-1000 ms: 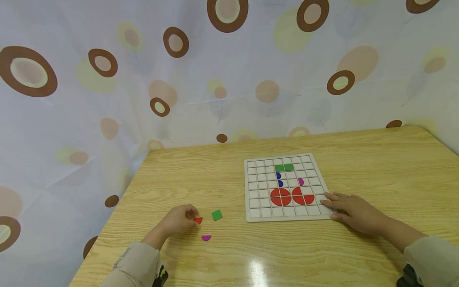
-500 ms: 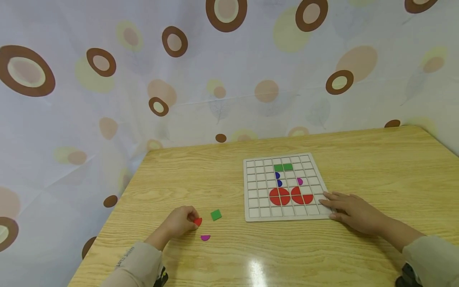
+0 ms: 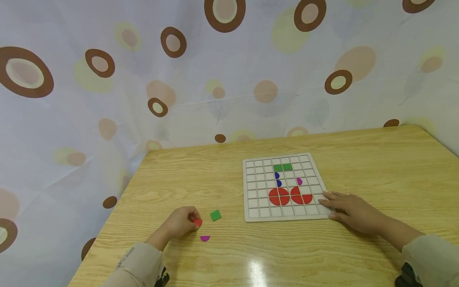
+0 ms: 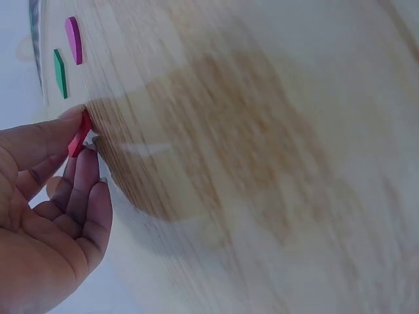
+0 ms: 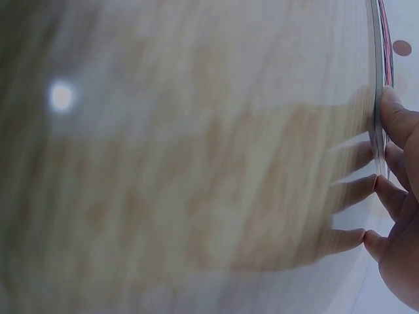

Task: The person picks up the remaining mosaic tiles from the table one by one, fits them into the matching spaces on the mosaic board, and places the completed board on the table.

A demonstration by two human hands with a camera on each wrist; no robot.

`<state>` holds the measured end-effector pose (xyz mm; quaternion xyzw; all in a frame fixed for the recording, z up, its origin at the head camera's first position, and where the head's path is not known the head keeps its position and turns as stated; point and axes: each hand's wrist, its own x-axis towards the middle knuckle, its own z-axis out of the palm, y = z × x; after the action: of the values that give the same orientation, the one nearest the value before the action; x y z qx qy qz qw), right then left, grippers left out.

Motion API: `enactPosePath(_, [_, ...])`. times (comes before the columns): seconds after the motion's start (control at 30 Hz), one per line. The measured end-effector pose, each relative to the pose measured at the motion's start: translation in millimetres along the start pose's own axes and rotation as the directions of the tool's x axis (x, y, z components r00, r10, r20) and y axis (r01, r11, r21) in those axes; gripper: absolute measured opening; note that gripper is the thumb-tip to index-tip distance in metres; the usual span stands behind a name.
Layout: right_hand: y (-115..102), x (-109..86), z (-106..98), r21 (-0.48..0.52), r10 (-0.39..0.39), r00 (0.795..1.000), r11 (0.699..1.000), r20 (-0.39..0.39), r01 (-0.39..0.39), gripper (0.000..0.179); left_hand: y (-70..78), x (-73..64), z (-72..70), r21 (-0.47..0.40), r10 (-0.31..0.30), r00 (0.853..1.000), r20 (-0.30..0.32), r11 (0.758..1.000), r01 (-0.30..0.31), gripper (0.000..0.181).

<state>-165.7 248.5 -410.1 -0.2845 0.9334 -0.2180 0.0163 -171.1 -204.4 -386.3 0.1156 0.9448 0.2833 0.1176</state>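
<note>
My left hand [image 3: 182, 221] pinches a red quarter-circle tile [image 3: 198, 223] between thumb and fingers, low over the left part of the table. In the left wrist view the red tile [image 4: 80, 134] stands tilted at the fingertips. Just right of that hand lies a green square tile [image 3: 215, 215], and nearer the front a purple half-circle tile [image 3: 205, 238]. My right hand [image 3: 353, 210] rests with extended fingers on the lower right corner of a white grid board [image 3: 258, 213]. On the board, red quarter pieces [image 3: 279, 196] form one full circle and, beside it, three quarters of another.
Upper cells of the board hold two green tiles [image 3: 283, 167], two blue half-circles [image 3: 277, 175] and one purple half-circle [image 3: 299, 181]. The wooden table [image 3: 201, 175] ends at a patterned cloth backdrop [image 3: 233, 111] behind and to the left.
The red tile has turned and tucked closer into my left fingertips, which now pinch it. My right hand stays on the board's corner, and the loose green and purple tiles lie as before.
</note>
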Motion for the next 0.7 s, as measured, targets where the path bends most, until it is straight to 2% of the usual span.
enactPosePath(0.17, [0.2,0.3,0.4,0.004,0.008,1.0,1.0,0.011,-0.008,0.044,1.2,1.2,0.8,0.006,0.013,1.0,-0.008,1.0,-0.013,0.009])
enactPosePath(0.33, [-1.0,0.7,-0.6,0.006,0.013,1.0,1.0,0.021,-0.013,0.044,1.7,4.4,-0.7,0.027,-0.003,0.999,-0.04,1.0,0.004,0.008])
enactPosePath(0.53, [0.3,1.1,-1.3,0.003,-0.01,1.0,1.0,0.005,0.01,0.043,7.1,6.6,-6.0,-0.022,-0.038,0.998,-0.055,0.999,0.036,0.006])
enactPosePath(0.7, [2.0,0.8,0.1,0.001,-0.027,1.0,1.0,-0.007,0.027,0.042,16.7,8.3,-10.1,-0.063,-0.019,0.999,-0.036,0.998,0.016,0.014])
